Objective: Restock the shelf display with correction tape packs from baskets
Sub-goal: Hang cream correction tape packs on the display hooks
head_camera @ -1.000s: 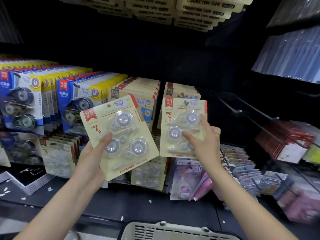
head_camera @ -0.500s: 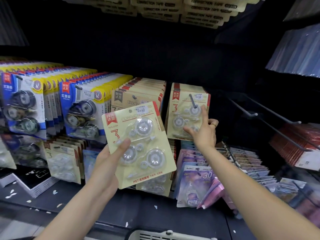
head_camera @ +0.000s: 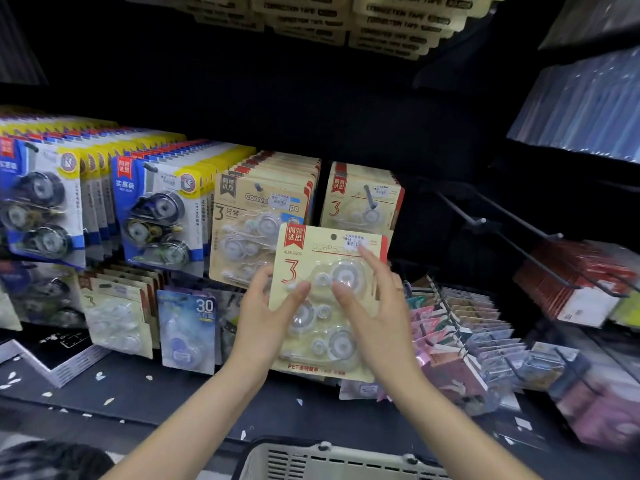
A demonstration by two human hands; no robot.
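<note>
Both hands are on one beige three-piece correction tape pack (head_camera: pixel 325 299), held upright just in front of the shelf display. The left hand (head_camera: pixel 266 317) grips its left edge, thumb across the front blister and the other fingers hidden behind the card. The right hand (head_camera: pixel 374 306) has its fingers spread fairly straight over the front of the pack, touching the plastic bubbles.

Relative to that held pack: a hook row of matching beige packs (head_camera: pixel 360 199) hangs just above and behind it, another beige row (head_camera: pixel 256 223) sits up and to the left, and blue-and-yellow packs (head_camera: pixel 156 216) hang further left. Directly below it, at the bottom edge of the view, is the rim of a pale plastic basket (head_camera: pixel 332 459).
</note>
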